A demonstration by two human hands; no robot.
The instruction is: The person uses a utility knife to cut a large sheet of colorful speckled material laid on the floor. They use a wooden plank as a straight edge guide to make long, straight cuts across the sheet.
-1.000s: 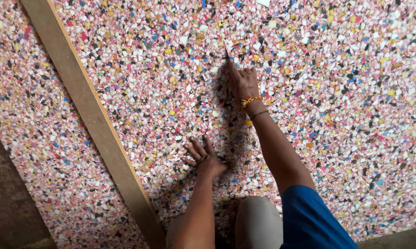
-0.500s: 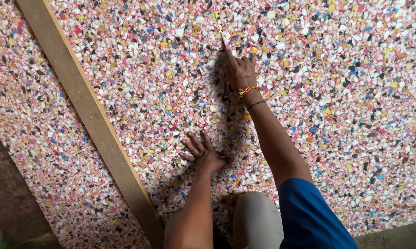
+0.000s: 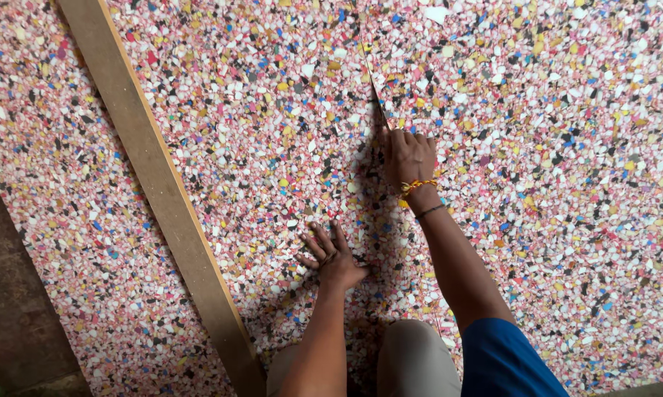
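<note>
My right hand (image 3: 408, 156), mid-frame w/ yellow thread bracelet at the wrist, is closed round a thin dark blade (image 3: 375, 99) whose tip points to the upper centre, set in a fine cut line in the big speckled multicolour foam sheet (image 3: 552, 184). My left hand (image 3: 333, 256), lower centre, lies flat, fingers spread, pressing the foam. A long pale wooden plank (image 3: 155, 184) runs diagonally across the sheet at left.
</note>
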